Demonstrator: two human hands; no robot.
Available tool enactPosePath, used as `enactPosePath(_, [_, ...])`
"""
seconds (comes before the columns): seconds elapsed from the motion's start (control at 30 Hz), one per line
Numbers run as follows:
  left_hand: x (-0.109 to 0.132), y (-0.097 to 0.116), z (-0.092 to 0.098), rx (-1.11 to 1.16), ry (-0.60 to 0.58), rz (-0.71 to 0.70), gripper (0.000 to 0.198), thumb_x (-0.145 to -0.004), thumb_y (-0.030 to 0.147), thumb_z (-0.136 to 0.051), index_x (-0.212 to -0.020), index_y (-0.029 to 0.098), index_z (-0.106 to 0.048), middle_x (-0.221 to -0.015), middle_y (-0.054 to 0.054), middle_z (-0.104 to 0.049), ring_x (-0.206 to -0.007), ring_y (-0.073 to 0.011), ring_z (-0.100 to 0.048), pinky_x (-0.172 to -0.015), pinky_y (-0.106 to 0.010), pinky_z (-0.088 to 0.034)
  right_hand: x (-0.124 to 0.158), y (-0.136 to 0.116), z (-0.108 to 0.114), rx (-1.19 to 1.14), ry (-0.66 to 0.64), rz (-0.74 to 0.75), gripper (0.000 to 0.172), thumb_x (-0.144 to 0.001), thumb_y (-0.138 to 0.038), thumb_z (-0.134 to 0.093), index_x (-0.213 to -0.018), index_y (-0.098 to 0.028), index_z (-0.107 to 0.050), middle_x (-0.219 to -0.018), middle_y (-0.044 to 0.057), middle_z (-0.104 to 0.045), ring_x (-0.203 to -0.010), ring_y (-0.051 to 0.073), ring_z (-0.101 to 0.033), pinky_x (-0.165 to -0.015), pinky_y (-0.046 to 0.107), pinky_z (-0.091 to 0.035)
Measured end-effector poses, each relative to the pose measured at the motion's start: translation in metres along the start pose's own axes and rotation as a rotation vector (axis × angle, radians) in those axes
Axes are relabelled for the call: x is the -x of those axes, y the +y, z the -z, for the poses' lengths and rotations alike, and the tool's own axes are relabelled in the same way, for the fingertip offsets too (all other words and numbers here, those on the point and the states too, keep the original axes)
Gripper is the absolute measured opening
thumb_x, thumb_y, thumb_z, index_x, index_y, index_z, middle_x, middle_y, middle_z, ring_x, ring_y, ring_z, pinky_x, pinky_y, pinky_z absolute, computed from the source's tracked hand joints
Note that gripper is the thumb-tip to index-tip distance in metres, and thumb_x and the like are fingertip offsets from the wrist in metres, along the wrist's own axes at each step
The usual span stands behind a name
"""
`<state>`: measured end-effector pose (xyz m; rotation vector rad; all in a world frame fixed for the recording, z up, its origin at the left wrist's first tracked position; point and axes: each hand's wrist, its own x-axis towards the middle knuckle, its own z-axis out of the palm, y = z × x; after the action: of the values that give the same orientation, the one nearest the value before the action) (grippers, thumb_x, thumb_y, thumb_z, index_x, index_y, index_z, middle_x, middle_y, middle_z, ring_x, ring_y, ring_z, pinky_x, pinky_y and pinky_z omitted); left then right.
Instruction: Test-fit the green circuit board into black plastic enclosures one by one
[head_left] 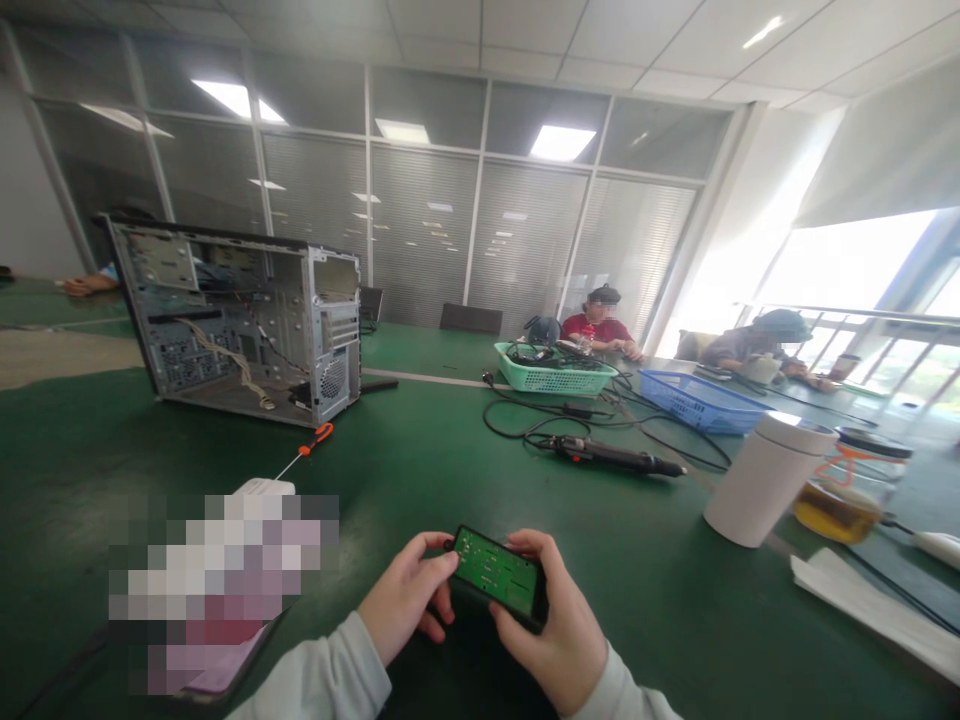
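Observation:
Between my two hands is a green circuit board [495, 572] set in a black frame, tilted so its soldered face shows. My left hand [416, 590] grips its left end, the thumb on the near side and the index finger over the top corner. My right hand [555, 620] closes round the right end, with the thumb along the lower edge. Behind my left hand, on the table, an orange-handled screwdriver [316, 438] lies with its shaft towards a partly blurred pale and purple object [232, 665].
An open computer case [255, 330] stands at the left. A black electric screwdriver [615, 455] and its cable lie beyond my hands. Green [555, 378] and blue [697, 400] baskets, a white cup [769, 480] and a jar of amber liquid [840, 505] are to the right. Other people sit farther back.

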<state>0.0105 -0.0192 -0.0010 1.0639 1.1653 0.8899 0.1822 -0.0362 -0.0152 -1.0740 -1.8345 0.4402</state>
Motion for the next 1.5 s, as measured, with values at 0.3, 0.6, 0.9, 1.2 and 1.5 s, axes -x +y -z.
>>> enactPosePath(0.3, [0.004,0.0,-0.001,-0.019,0.007,-0.048,0.044,-0.065,0.05,-0.05,-0.096,0.019,-0.043,-0.069,0.001,-0.05,-0.058,-0.0122,-0.052,-0.035,-0.017,-0.041,0.0,-0.008,0.004,-0.179,0.037,-0.127,0.034,-0.069,-0.025,-0.057,-0.1,-0.019,-0.043,-0.092,0.002,-0.052,-0.082,0.016,-0.052,-0.072,0.025,-0.043])
enactPosePath(0.6, [0.006,-0.002,0.0,-0.058,-0.06,-0.117,0.037,-0.069,0.048,-0.048,-0.091,0.019,-0.056,-0.069,0.0,-0.05,-0.058,-0.0117,-0.049,-0.041,-0.018,-0.043,-0.002,-0.009,0.003,-0.359,0.087,-0.271,0.032,-0.071,-0.039,-0.058,-0.092,-0.017,-0.049,-0.078,0.003,-0.055,-0.07,0.018,-0.052,-0.062,0.027,-0.043])
enactPosePath(0.9, [0.009,0.003,-0.002,-0.085,-0.051,-0.125,0.033,-0.065,0.046,-0.055,-0.082,0.018,-0.056,-0.067,0.001,-0.051,-0.06,-0.0127,-0.049,-0.042,-0.019,-0.041,-0.003,-0.01,0.006,-0.36,0.051,-0.317,0.032,-0.073,-0.042,-0.055,-0.091,-0.017,-0.047,-0.076,0.002,-0.052,-0.068,0.017,-0.049,-0.063,0.028,-0.038])
enactPosePath(1.2, [0.009,0.001,-0.001,-0.071,-0.082,-0.126,0.033,-0.062,0.044,-0.06,-0.08,0.018,-0.054,-0.07,0.001,-0.05,-0.063,-0.0121,-0.048,-0.045,-0.019,-0.042,-0.002,-0.004,0.004,-0.365,0.07,-0.291,0.036,-0.072,-0.039,-0.057,-0.097,-0.016,-0.045,-0.076,0.002,-0.053,-0.066,0.017,-0.049,-0.056,0.026,-0.039])
enactPosePath(1.5, [0.01,0.003,-0.001,-0.057,-0.061,-0.094,0.029,-0.062,0.041,-0.061,-0.077,0.017,-0.056,-0.07,0.001,-0.052,-0.065,-0.0126,-0.049,-0.047,-0.019,-0.042,-0.003,-0.007,0.005,-0.354,0.068,-0.297,0.034,-0.071,-0.039,-0.057,-0.093,-0.016,-0.048,-0.073,0.001,-0.052,-0.063,0.016,-0.049,-0.057,0.026,-0.039])
